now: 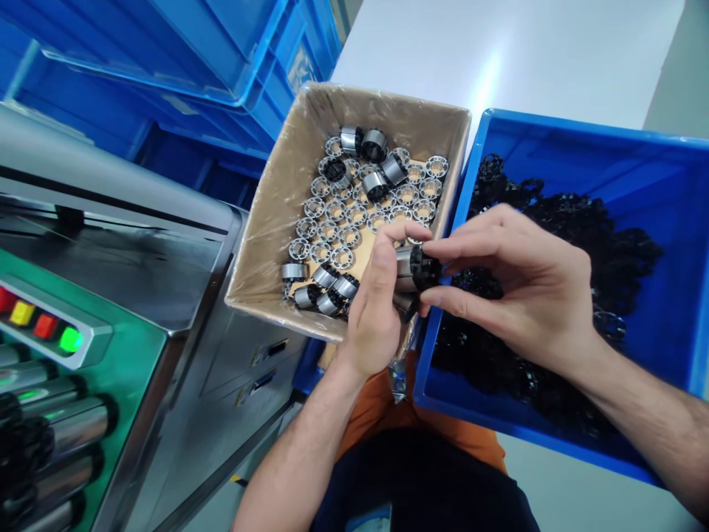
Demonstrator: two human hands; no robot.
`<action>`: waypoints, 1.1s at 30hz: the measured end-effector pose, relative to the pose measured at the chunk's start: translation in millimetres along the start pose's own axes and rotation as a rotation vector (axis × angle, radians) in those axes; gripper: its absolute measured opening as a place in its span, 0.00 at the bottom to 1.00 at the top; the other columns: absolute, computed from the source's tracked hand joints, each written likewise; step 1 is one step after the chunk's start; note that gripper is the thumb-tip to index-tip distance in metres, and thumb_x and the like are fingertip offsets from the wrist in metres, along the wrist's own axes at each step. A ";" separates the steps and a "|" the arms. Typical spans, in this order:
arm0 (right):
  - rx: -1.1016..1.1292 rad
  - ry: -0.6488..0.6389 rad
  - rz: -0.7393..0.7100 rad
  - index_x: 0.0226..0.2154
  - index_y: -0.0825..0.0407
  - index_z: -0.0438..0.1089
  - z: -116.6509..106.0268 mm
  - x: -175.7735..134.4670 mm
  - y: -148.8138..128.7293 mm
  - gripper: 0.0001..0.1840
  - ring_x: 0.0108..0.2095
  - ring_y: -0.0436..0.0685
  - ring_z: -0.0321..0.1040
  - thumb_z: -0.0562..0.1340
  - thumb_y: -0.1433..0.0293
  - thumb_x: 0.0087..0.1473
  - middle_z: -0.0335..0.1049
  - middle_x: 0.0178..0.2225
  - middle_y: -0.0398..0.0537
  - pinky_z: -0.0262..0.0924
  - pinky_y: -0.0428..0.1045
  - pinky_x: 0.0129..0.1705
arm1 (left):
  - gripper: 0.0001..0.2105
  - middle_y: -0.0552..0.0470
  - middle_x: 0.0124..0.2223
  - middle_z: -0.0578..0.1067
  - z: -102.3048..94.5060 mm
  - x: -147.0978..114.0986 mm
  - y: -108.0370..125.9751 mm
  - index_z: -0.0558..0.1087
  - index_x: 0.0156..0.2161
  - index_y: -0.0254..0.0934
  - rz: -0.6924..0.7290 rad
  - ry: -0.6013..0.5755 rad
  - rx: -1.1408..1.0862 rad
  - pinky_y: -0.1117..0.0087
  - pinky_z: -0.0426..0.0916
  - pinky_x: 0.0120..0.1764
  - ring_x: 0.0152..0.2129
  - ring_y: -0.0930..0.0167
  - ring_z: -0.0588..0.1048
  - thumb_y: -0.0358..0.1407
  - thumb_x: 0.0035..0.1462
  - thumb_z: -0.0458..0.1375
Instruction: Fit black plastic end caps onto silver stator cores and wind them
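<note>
My left hand (377,303) is closed around a silver motor stator core (406,269) above the cardboard box. Part of a second stator core (406,304) shows just below the first, against the same hand. A black plastic end cap (427,267) sits at the right end of the upper core. From the right, my right hand (515,284) pinches this cap between thumb and fingers. My left palm and fingers hide much of the cores.
The plastic-lined cardboard box (266,222) holds several bare metal rings and capped stator cores. To its right, a blue bin (681,295) contains a heap of black end caps. A metal machine with coloured buttons (46,325) stands left; blue crates (166,44) are stacked behind.
</note>
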State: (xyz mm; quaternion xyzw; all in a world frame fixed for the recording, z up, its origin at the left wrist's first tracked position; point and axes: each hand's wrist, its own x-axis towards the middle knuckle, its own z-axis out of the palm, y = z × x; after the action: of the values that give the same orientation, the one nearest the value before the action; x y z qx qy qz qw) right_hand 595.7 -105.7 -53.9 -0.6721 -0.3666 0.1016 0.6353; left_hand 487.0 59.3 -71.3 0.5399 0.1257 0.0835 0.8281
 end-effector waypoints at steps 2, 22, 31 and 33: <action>-0.081 0.023 -0.035 0.57 0.35 0.93 -0.9 0.8 -1.2 0.22 0.47 0.62 0.86 0.89 0.62 0.63 0.89 0.52 0.47 0.89 0.59 0.45 | 0.25 0.53 0.44 0.77 -1.9 -0.6 -1.8 0.75 0.62 0.45 0.004 -0.016 0.013 0.68 0.71 0.31 0.28 0.72 0.73 0.63 0.90 0.50; -0.103 -0.059 -0.090 0.58 0.34 0.94 -3.5 -0.5 -2.2 0.25 0.49 0.62 0.90 0.90 0.67 0.60 0.92 0.53 0.46 0.90 0.61 0.55 | 0.24 0.50 0.45 0.78 -12.7 -2.3 -3.5 0.76 0.66 0.45 0.023 -0.142 0.114 0.66 0.73 0.34 0.31 0.69 0.74 0.61 0.90 0.51; -0.609 -0.016 0.283 0.67 0.41 0.87 -115.0 46.8 22.4 0.28 0.47 0.64 0.86 0.74 0.44 0.76 0.91 0.49 0.50 0.83 0.63 0.61 | 0.14 0.46 0.52 0.84 -48.2 24.2 19.3 0.79 0.60 0.44 0.106 -0.038 1.186 0.57 0.76 0.46 0.41 0.59 0.82 0.49 0.81 0.68; -0.986 -0.098 0.500 0.68 0.49 0.86 -151.2 46.5 35.3 0.34 0.53 0.74 0.87 0.73 0.43 0.75 0.91 0.55 0.61 0.81 0.73 0.67 | 0.19 0.43 0.58 0.83 -54.6 27.7 19.4 0.79 0.67 0.46 0.079 0.015 1.405 0.54 0.75 0.48 0.43 0.56 0.83 0.51 0.82 0.67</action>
State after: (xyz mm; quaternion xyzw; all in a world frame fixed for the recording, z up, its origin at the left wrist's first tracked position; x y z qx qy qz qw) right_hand 732.7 -192.0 -45.3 -0.9509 -0.2293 0.0969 0.1841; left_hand 497.1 122.4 -77.8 0.9505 0.1357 0.0164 0.2789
